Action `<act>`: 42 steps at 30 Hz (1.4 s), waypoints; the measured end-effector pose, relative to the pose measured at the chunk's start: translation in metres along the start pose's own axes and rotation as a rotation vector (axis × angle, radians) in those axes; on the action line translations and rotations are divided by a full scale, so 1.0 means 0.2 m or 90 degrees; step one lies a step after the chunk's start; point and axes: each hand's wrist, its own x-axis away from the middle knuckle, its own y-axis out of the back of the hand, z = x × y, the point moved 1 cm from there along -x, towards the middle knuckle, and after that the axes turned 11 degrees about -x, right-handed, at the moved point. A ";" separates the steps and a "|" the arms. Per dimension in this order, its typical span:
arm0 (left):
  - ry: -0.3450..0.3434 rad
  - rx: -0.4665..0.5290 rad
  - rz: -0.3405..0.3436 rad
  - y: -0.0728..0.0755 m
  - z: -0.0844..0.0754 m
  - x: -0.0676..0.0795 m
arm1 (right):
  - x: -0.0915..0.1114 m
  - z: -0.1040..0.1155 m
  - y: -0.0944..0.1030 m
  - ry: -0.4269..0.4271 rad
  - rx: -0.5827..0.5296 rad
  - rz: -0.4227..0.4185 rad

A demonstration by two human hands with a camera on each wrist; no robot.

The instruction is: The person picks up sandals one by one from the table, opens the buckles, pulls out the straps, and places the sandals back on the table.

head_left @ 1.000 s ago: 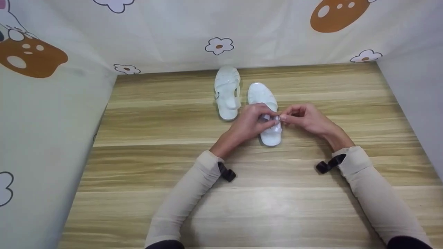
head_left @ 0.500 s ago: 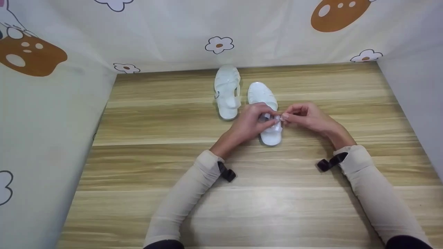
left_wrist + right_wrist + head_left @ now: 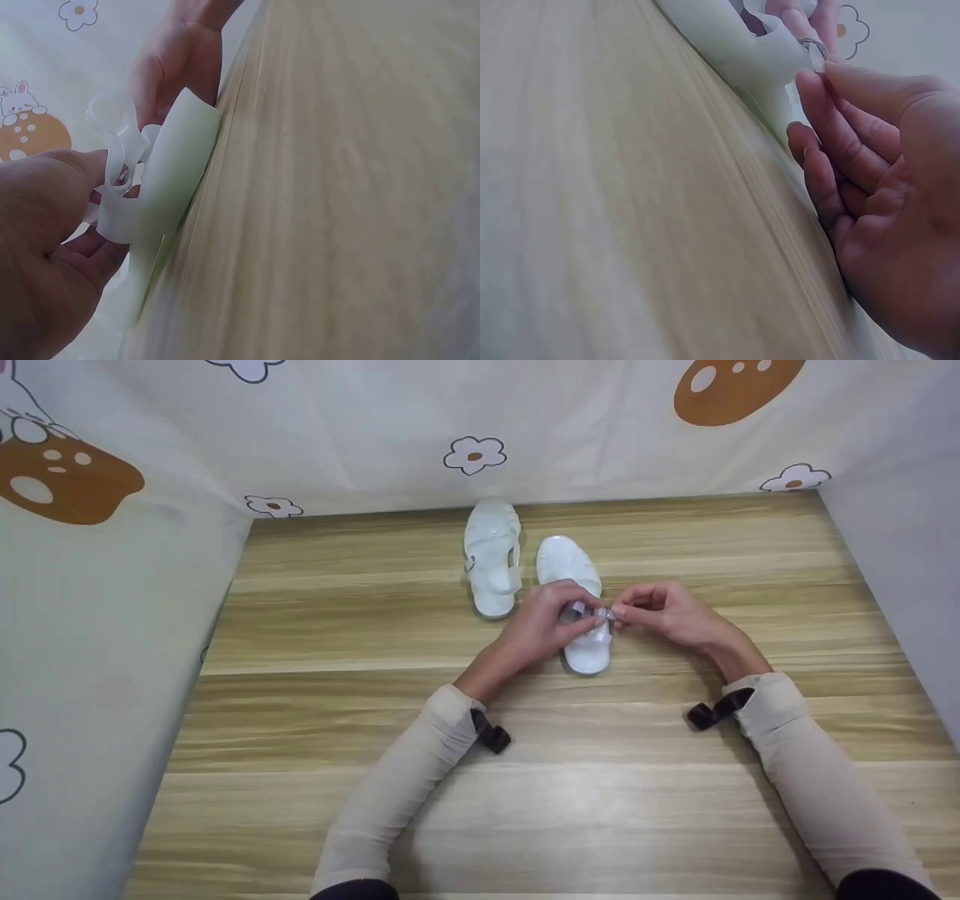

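Observation:
A white jelly sandal (image 3: 564, 561) lies on the wood-grain surface, toe toward the back wall. From its left side my left hand (image 3: 538, 624) reaches over the ankle opening, thumb and index finger pinching the translucent ankle strap (image 3: 116, 217) by the buckle. On the other side my right hand (image 3: 675, 619) pinches the strap's tip (image 3: 818, 61) between thumb and index finger, its other fingers loosely curled. The small metal buckle (image 3: 814, 45) shows just beyond those fingertips in the right wrist view. The heel end of the sole (image 3: 587, 661) stays uncovered.
The matching white sandal (image 3: 493, 532) lies to the left, its toe at the patterned back wall (image 3: 360, 442). Pale side walls (image 3: 82, 645) bound the wood-grain surface (image 3: 322, 720). A black wrist mount (image 3: 491, 733) sits at each cuff.
My right hand has shifted slightly right, and a bit of the strap tip shows between both hands' fingertips. The left hand keeps its place; the sandals lie as before.

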 end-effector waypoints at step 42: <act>0.015 0.012 -0.002 -0.02 -0.01 0.00 | 0.00 0.00 0.00 0.000 0.005 0.011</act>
